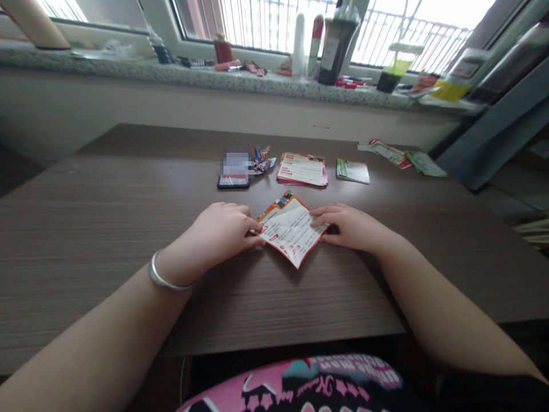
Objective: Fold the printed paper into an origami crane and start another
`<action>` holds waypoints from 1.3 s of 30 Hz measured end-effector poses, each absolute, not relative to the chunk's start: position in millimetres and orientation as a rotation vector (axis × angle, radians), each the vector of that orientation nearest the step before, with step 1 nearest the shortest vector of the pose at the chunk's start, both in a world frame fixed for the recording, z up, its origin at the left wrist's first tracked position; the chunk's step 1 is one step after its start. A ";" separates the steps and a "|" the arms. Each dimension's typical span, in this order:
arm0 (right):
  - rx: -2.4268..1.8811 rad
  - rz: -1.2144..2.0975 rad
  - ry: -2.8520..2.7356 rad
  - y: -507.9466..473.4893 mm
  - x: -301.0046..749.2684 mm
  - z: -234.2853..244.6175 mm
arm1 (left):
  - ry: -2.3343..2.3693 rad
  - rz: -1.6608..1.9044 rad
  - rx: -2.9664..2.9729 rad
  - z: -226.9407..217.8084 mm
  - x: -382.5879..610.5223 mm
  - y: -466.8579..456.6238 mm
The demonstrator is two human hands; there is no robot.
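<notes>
A square sheet of printed paper [291, 226], white with red edges and a colourful strip, is turned cornerwise on the brown table in front of me. Faint creases run across it, and its near corner curls up a little. My left hand [229, 226] pinches the sheet's left corner between thumb and fingers; a silver bangle circles that wrist. At the opposite corner, my right hand [345, 226] grips the paper, thumb below and fingers on top. Behind the sheet lies a stack of similar printed papers [302, 170].
Left of the stack are a phone [234, 182] and a folded paper figure [262, 163]. A small stack of cards [352, 171] lies to its right, with paper packets [392, 153] farther off. Bottles [337, 48] and small items line the stone windowsill [189, 76] behind the table [128, 194].
</notes>
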State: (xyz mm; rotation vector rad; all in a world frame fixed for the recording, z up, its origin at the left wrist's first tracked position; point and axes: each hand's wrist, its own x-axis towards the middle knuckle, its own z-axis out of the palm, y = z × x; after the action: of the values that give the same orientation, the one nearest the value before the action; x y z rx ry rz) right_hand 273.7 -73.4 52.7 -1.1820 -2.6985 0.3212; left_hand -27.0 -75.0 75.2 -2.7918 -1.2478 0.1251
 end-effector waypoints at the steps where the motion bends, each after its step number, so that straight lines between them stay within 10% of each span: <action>1: -1.188 0.308 -2.702 -73.1 274.0 52.4 | -1.250 0.140 -2.783 76.0 -27.1 -75.5; 39: -1.370 0.135 -2.709 -76.1 281.0 61.8 | -1.260 0.126 -2.721 80.1 -27.1 -69.8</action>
State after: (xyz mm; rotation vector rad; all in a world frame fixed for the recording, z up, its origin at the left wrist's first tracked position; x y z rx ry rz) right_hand 281.0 -76.1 61.8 -1.3703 -2.7090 0.1349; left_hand -27.1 -69.8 80.1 -2.7213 -1.2602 0.1263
